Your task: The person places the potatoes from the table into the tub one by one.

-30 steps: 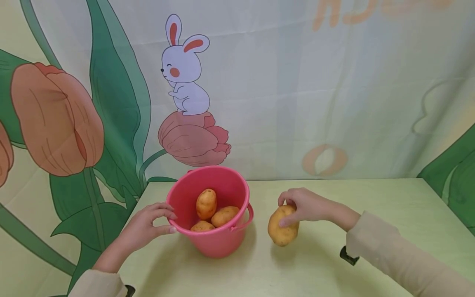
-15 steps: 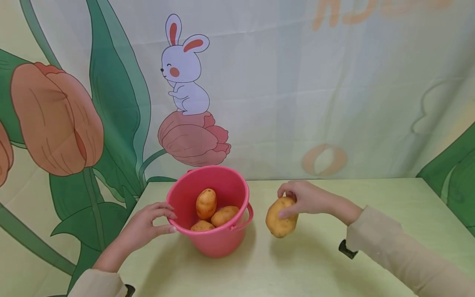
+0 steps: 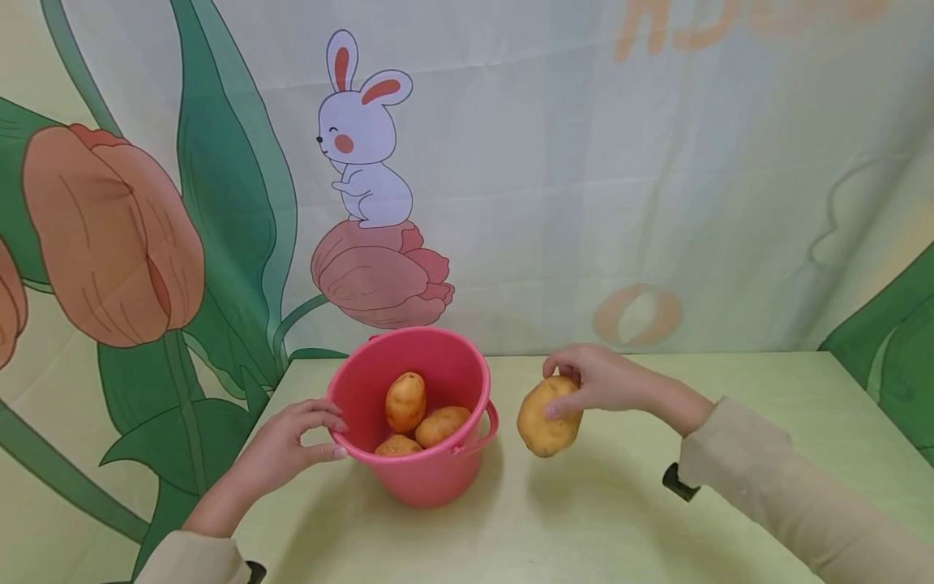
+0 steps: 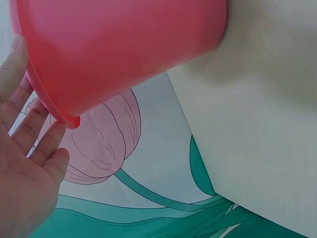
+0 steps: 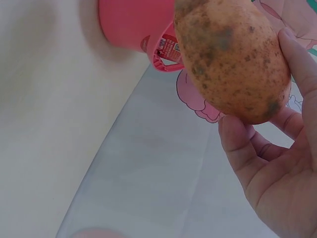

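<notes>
A pink bucket (image 3: 430,478) stands on the table with several potatoes inside, among them an upright one (image 3: 405,401) leaning at the wall. My left hand (image 3: 288,446) holds the bucket's left rim, thumb on the outer side and fingers over the edge; the left wrist view has the fingertips (image 4: 55,130) right at the rim. To the right of the bucket, my right hand (image 3: 606,381) grips a large potato (image 3: 547,422) between thumb and fingers, above its shadow. Dark specks cover the skin of this potato (image 5: 233,59) in the right wrist view.
The bucket's pink handle (image 3: 481,438) hangs on the right side, toward the held potato. A pale table (image 3: 730,454) extends to both sides. Behind it hangs a cloth backdrop (image 3: 547,203) printed with a rabbit and tulips.
My right hand has raised the potato and brought it slightly left, closer to the bucket. The left hand and the bucket have stayed in place.
</notes>
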The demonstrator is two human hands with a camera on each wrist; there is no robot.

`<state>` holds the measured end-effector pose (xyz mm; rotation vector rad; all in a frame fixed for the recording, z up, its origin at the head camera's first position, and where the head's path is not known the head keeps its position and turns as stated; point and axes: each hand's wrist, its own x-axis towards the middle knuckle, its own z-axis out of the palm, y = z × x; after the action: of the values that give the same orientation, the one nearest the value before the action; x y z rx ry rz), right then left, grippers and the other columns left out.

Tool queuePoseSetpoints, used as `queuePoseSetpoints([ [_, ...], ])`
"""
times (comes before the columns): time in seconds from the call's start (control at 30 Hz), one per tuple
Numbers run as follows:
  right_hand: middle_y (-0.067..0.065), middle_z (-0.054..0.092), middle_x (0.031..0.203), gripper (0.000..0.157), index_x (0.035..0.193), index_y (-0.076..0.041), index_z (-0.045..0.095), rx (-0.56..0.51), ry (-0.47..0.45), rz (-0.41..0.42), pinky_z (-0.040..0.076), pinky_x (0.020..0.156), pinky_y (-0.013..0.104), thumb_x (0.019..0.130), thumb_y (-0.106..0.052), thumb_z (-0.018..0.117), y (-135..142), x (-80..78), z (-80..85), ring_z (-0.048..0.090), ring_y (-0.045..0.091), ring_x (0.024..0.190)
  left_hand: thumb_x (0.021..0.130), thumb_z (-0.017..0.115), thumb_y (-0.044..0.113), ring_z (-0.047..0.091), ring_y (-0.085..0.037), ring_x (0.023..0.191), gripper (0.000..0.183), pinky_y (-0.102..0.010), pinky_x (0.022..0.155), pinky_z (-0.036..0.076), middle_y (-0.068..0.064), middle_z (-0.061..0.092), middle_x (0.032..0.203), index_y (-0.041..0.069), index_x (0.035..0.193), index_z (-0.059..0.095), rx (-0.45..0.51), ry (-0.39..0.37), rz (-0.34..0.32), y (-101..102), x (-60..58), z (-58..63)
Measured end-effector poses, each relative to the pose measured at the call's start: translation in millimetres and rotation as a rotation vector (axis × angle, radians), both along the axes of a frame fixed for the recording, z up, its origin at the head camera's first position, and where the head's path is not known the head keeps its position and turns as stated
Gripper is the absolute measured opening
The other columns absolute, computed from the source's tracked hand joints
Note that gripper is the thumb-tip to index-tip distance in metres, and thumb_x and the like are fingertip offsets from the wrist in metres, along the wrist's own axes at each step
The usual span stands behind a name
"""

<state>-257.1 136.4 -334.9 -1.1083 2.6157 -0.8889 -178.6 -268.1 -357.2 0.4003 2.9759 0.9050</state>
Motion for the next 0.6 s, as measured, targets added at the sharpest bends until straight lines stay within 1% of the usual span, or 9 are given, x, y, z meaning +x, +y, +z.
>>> queuePoseSetpoints([
  [0.13,-0.004,0.048,0.067,0.039,0.09,-0.012,0.058,-0.009,0.025,0.001,0.038,0.051,0.019,0.068,-0.04,0.073,-1,-0.8,4.3,0.042,0.007,0.06,0.069,0.073,0.033,0.045,-0.032,0.11,0.034,-0.035,0.072,0.053,-0.009,0.055,0.113,0.011,0.095,0.065,-0.001,-0.005,0.007,0,0.3,0.6],
  [0.37,-0.003,0.049,0.07,0.039,0.092,-0.013,0.058,-0.008,0.025,-0.013,0.041,0.052,0.02,0.069,-0.04,0.073,-4,-2.4,8.3,0.045,0.01,0.063,0.069,0.072,0.033,0.045,-0.031,0.11,0.035,-0.034,0.071,0.053,-0.009,0.055,0.113,0.011,0.095,0.065,0.008,-0.016,0.014,0,0.1,-0.2],
  [0.6,-0.001,0.05,0.073,0.042,0.095,-0.011,0.058,-0.027,0.034,-0.009,0.043,0.055,0.021,0.069,-0.041,0.072,-7,-3.1,12.1,0.046,0.011,0.067,0.069,0.072,0.033,0.045,-0.032,0.11,0.035,-0.036,0.072,0.053,-0.009,0.055,0.113,0.012,0.095,0.065,0.014,-0.013,0.01,0,-0.3,-0.5],
])
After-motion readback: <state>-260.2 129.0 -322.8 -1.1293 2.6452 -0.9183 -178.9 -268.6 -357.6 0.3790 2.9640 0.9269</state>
